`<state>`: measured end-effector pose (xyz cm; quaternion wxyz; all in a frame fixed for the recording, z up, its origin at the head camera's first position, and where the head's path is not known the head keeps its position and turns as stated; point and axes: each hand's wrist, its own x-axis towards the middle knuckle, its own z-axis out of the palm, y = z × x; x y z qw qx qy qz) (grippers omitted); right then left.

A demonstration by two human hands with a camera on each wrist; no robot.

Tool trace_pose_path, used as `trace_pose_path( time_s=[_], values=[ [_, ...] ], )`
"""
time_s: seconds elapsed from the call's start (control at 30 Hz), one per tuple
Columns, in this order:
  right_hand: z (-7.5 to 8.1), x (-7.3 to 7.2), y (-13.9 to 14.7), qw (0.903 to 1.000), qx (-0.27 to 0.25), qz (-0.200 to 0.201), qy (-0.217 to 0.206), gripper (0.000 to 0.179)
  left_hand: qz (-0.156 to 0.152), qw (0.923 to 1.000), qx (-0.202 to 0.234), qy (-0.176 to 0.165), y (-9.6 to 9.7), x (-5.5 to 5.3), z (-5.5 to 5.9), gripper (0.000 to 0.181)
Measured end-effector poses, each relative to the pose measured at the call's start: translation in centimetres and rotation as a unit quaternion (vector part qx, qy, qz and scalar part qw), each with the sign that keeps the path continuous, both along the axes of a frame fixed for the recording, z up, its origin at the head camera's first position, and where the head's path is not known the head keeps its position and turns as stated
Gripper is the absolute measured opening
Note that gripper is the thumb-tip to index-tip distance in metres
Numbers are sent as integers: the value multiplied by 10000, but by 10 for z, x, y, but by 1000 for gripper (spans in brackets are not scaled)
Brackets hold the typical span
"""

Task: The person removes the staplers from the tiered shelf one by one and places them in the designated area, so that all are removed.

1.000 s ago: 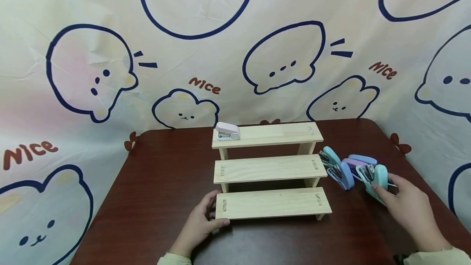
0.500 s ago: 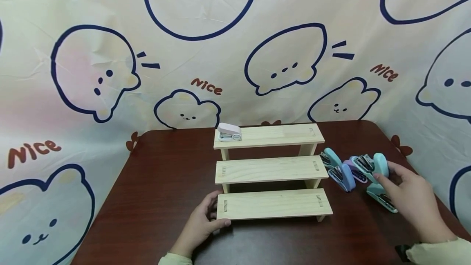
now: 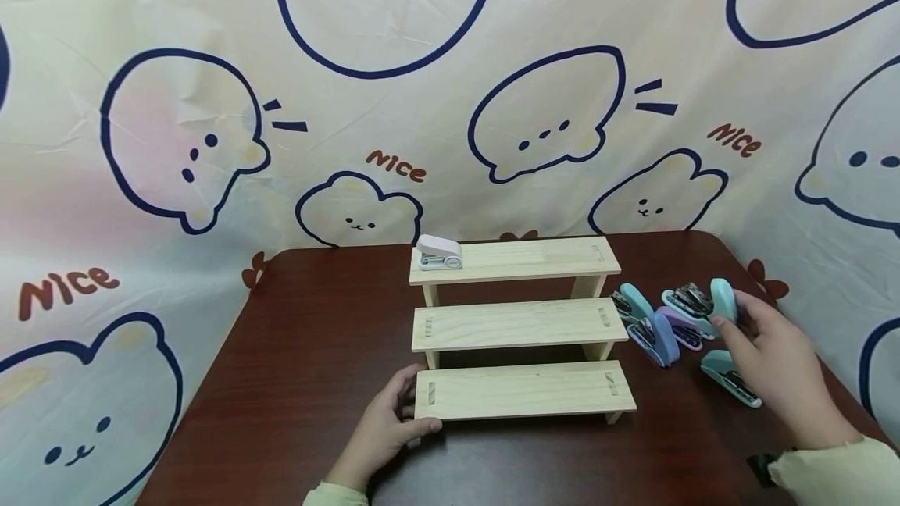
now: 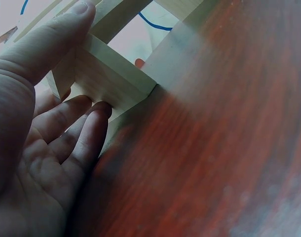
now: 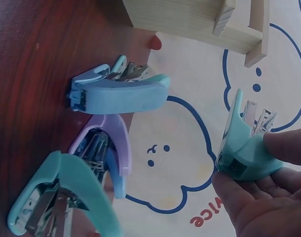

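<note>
A three-step wooden rack (image 3: 523, 393) stands on the table. My left hand (image 3: 385, 426) grips its lowest step at the left end, thumb on the front edge; in the left wrist view, fingertips (image 4: 102, 109) touch the side support. A pale pink stapler (image 3: 439, 253) sits on the top step's left end. Right of the rack, my right hand (image 3: 773, 358) pinches a mint-green stapler (image 5: 246, 158), raised above the table. Below it lie a blue stapler (image 5: 126, 100), a purple stapler (image 5: 122, 140) and another mint-green stapler (image 5: 84, 180). One more mint-green stapler (image 3: 635, 301) lies behind the blue one.
The dark brown table (image 3: 302, 350) meets a cartoon-printed cloth (image 3: 436, 123) at the back and both sides. The loose staplers lie close to the rack's right end, and some overlap.
My right hand has lifted the mint-green stapler off the pile and carried it slightly back. Another mint-green stapler beneath has come into view. My left hand holds its place on the rack.
</note>
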<state>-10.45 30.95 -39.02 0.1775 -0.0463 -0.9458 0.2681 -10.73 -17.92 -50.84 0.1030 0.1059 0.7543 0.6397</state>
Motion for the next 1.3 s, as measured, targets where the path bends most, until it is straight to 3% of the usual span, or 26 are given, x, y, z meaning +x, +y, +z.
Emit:
trace_pose_path(
  time_s=[0.43,1.0,1.3],
  values=[
    [19,-13,-17,9996,-114,245,-98,55,17,10000,-58,44,0,-1,0,85],
    [52,-29,-43,9974,-142,657,253,50,8,9999,-88,75,-1,-1,1,85],
    [53,-44,-54,9956,-12,927,103,50,-20,10000,38,-60,-1,0,0,86]
  ],
)
